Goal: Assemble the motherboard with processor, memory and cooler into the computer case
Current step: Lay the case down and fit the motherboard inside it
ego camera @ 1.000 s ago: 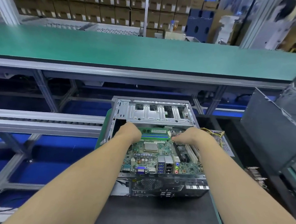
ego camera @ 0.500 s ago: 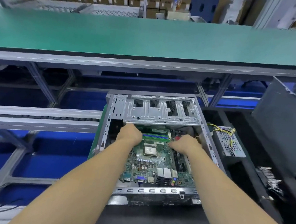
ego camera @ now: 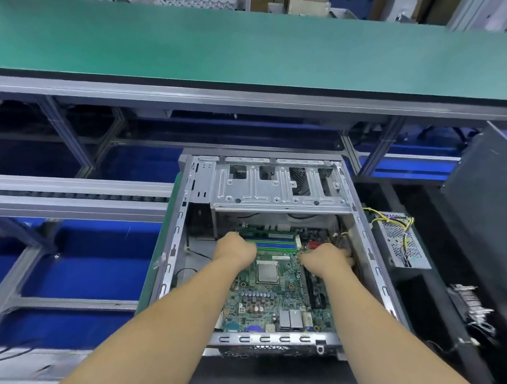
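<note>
From the head camera, the motherboard [ego camera: 272, 295] is lying inside the open computer case [ego camera: 179, 246]. The left hand [ego camera: 236, 249] and right hand [ego camera: 325, 257] are gripping its far edge beside the memory sticks [ego camera: 274, 242], fingers curled. Best to lower it level, easing the rear ports into the back panel. The case is resting on a dark table [ego camera: 263, 381]; a green conveyor [ego camera: 256, 48] and stacked cartons are lying beyond.

The motherboard [ego camera: 272, 298] in the lower middle of the frame is green, its memory slots [ego camera: 275, 243] striped blue and green. The computer case [ego camera: 282, 191] is bare silver-grey. A teal-green conveyor belt [ego camera: 256, 48] spans the top; yellow wires [ego camera: 394, 222] at right.
</note>
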